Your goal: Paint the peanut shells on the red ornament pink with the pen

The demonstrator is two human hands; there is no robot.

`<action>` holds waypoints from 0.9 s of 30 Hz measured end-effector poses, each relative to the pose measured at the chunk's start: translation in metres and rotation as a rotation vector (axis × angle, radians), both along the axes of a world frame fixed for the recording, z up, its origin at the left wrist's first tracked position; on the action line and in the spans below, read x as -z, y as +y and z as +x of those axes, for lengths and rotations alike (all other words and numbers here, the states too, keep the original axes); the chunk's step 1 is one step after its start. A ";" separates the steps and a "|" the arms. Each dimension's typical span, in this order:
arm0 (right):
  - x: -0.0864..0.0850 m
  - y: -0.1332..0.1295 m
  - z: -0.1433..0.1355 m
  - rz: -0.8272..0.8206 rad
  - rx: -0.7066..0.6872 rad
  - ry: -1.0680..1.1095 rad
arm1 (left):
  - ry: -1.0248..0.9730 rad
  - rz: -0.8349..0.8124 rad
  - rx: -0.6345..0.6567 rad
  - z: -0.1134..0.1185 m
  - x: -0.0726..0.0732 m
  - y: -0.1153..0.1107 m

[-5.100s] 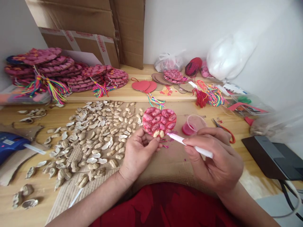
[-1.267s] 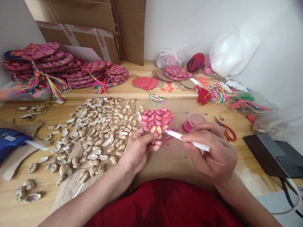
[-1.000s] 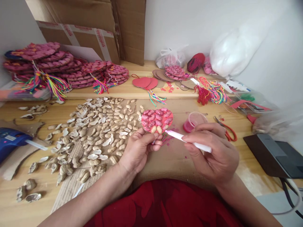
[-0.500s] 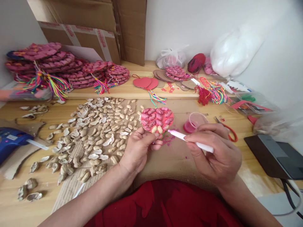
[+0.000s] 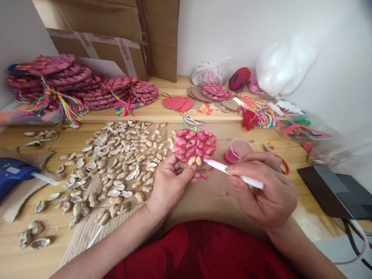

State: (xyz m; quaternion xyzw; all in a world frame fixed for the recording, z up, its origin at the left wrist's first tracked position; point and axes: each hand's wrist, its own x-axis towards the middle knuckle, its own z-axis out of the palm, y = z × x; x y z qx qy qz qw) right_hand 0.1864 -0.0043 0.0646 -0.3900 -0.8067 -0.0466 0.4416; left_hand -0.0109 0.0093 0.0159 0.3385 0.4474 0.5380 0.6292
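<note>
My left hand pinches the lower edge of a red heart-shaped piece covered with rows of peanut shells. Most of its shells are pink; two at the bottom are pale and unpainted. In my right hand is a white pen-like brush, its pink tip at the heart's lower right edge, by the pale shells. A clear cup holding pink liquid stands just behind my right hand. Pink-stained tassel strands hang below the heart.
Peanut shells spread across the left side. A blue glue gun lies far left, orange-handled scissors right, near a black device. Stacked pink shell pieces, red hearts and colourful tassels line the back shelf.
The heart has tilted to face the camera more and come slightly right and nearer. The brush tip has moved slightly left, to the heart's edge.
</note>
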 end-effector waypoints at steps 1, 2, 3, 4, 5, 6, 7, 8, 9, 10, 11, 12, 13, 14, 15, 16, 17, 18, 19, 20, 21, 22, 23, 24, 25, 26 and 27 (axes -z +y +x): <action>0.000 0.000 0.000 -0.008 0.007 -0.003 | 0.021 0.022 0.004 0.000 0.000 0.000; 0.001 0.001 0.000 -0.012 0.016 -0.003 | 0.036 0.044 0.007 0.000 0.001 0.000; 0.002 0.001 0.001 -0.013 0.026 0.002 | 0.048 0.064 0.011 0.000 0.001 0.000; 0.002 0.002 0.002 -0.006 0.037 0.008 | 0.056 0.081 0.013 0.000 0.002 0.000; 0.002 0.003 0.003 0.002 0.050 0.013 | 0.062 0.094 0.013 0.000 0.002 0.000; 0.002 0.003 0.003 0.012 0.062 0.019 | 0.070 0.106 0.013 0.000 0.002 0.001; 0.002 0.004 0.004 0.021 0.070 0.026 | 0.081 0.118 0.011 0.000 0.003 0.001; 0.001 0.004 0.004 0.025 0.074 0.032 | 0.095 0.132 0.009 0.000 0.003 0.001; 0.001 0.004 0.004 0.026 0.073 0.036 | 0.112 0.149 0.007 0.000 0.003 0.001; 0.000 0.003 0.003 0.021 0.068 0.037 | 0.131 0.169 0.003 0.000 0.003 0.000; 0.000 0.003 0.002 0.013 0.059 0.036 | 0.150 0.187 0.001 0.000 0.003 0.000; -0.001 0.002 0.002 0.008 0.051 0.032 | 0.170 0.203 -0.002 0.000 0.003 -0.001; -0.001 0.002 0.001 0.003 0.049 0.026 | 0.188 0.217 -0.005 0.000 0.004 -0.001; -0.001 0.001 0.001 0.005 0.058 0.022 | 0.204 0.228 -0.009 0.000 0.005 -0.002; -0.001 0.001 0.001 0.013 0.077 0.020 | 0.218 0.237 -0.012 0.000 0.006 -0.002; 0.000 0.001 0.001 0.023 0.102 0.019 | 0.230 0.244 -0.015 0.000 0.006 -0.002; 0.000 0.001 0.001 0.033 0.127 0.020 | 0.239 0.251 -0.017 0.000 0.007 -0.002; 0.000 0.001 0.001 0.042 0.145 0.020 | 0.246 0.258 -0.021 0.000 0.008 -0.002; 0.000 0.001 0.001 0.046 0.154 0.018 | 0.251 0.263 -0.024 0.001 0.008 -0.002; 0.000 0.000 0.001 0.046 0.154 0.015 | 0.256 0.269 -0.028 0.001 0.008 -0.002; 0.000 -0.001 0.000 0.041 0.150 0.012 | 0.261 0.276 -0.031 0.001 0.008 -0.002; 0.000 -0.001 -0.001 0.033 0.143 0.011 | 0.267 0.282 -0.033 0.001 0.008 -0.002; 0.000 -0.002 -0.002 0.023 0.134 0.010 | 0.273 0.288 -0.033 0.001 0.008 -0.002; 0.000 -0.003 -0.003 0.013 0.122 0.008 | 0.278 0.291 -0.030 0.001 0.007 -0.002; 0.000 -0.004 -0.004 0.004 0.108 0.003 | 0.281 0.292 -0.026 0.001 0.007 -0.003; 0.000 -0.004 -0.005 0.001 0.098 -0.001 | 0.281 0.292 -0.021 0.001 0.007 -0.003; 0.000 -0.004 -0.005 0.003 0.093 -0.003 | 0.280 0.290 -0.018 0.001 0.007 -0.003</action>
